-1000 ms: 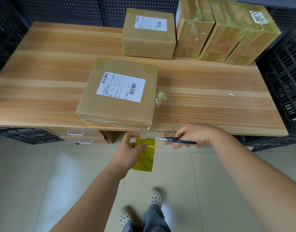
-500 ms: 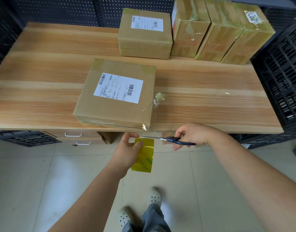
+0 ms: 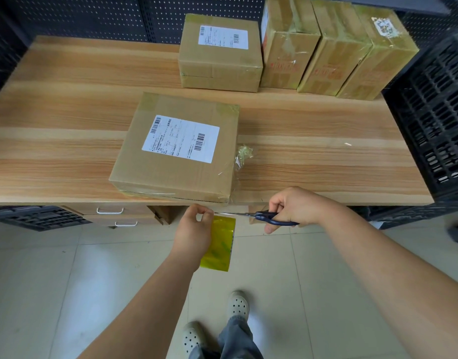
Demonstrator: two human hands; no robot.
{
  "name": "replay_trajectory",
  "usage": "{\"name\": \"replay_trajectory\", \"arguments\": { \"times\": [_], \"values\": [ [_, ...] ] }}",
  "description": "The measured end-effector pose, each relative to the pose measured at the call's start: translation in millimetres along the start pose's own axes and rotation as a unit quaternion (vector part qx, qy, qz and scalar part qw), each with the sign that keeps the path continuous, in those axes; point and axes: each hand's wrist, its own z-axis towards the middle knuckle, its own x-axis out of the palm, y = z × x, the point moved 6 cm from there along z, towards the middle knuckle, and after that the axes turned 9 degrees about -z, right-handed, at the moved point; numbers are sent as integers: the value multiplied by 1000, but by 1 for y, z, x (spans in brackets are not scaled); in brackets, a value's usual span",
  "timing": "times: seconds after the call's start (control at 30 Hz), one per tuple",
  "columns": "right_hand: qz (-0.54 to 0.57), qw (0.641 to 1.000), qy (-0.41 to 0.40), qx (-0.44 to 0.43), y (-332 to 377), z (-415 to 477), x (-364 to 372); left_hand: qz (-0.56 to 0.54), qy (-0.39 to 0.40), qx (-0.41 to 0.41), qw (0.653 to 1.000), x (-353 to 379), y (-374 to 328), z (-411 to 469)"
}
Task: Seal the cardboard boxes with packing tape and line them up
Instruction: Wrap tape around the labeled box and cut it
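Just below the table's (image 3: 326,161) front edge, the left hand (image 3: 194,234) grips the tape roll (image 3: 219,244) and the right hand (image 3: 292,206) clamps the scissors (image 3: 264,217), blades reaching the roll, under the box (image 3: 176,149) on that edge. So close to the gripping hand, a careless snip could nick it.

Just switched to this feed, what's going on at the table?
A person is taping the near labelled box at the front edge of the table. The left hand holds the yellow tape roll just below that edge, and the right hand holds blue-handled scissors, blades pointing at the tape above the roll. Four more boxes stand in a row at the back.
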Motion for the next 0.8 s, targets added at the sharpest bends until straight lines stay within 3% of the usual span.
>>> {"name": "replay_trajectory", "arguments": {
  "times": [0.8],
  "values": [
    [29,999,19,-7,-3,-10,5,105,25,39,993,0,-17,7]
  ]
}}
